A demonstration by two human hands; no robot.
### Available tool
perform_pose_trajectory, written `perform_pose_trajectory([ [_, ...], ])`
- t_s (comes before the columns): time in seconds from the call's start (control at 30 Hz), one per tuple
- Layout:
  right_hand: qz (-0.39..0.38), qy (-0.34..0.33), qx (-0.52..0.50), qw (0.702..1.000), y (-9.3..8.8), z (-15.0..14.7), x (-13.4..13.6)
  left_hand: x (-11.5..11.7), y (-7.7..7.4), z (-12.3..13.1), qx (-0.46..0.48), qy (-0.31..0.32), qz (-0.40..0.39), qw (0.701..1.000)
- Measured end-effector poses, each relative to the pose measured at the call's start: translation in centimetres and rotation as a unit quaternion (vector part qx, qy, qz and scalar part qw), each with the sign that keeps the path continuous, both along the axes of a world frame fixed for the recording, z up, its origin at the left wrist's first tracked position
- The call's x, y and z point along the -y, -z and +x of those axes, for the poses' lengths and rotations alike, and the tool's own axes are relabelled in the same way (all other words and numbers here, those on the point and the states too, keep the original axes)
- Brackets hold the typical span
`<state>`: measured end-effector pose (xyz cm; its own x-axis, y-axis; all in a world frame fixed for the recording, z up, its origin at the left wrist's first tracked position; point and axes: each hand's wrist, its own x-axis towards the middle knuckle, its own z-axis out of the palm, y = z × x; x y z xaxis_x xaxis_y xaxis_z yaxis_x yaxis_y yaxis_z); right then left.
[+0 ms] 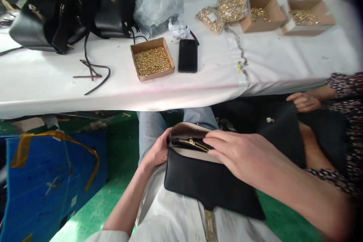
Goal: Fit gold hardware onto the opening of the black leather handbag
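Observation:
A black handbag (204, 181) lies on my lap, its flap folded down toward me and its pale lining showing. Inside the opening runs a gold zipper (184, 141) with a gold pull (191, 141); the zipper is partly undone toward the right. My left hand (159, 149) grips the bag's left end, its fingertips hidden behind the side. Over the right part of the opening is my right hand (241, 151), its thumb and fingers at the zipper's right end, near the bag's edge. Whether they pinch the zipper or the bag's edge is hard to see.
On the white-covered table (119, 94) stand a box of gold metal pieces (172, 69), a phone (187, 56) and black bags (113, 11). A co-worker's hand (307, 101) holds black material at right. A blue box (56, 181) stands low at left.

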<state>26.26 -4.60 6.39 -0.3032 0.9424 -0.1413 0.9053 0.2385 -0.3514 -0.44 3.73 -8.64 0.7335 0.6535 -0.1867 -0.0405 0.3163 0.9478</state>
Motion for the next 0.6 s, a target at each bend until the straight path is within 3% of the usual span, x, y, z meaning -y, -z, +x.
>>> perform_pose_trajectory([
  [0.13,-0.016,0.013,-0.025,0.999,0.9,-5.0,-3.3,0.1,0.5,0.0,-0.014,0.006,0.041,0.999],
  [0.23,-0.046,-0.005,-0.019,0.999,2.4,-6.9,-4.6,0.3,0.9,-0.3,-0.022,0.009,0.07,0.997],
  [0.43,-0.035,-0.023,0.006,0.999,4.0,-7.5,-4.7,0.5,1.2,-0.5,-0.041,0.003,0.086,0.995],
  [0.6,0.015,-0.019,-0.05,0.998,5.5,-7.0,-4.8,0.4,1.2,-0.3,-0.044,-0.006,0.076,0.996],
])
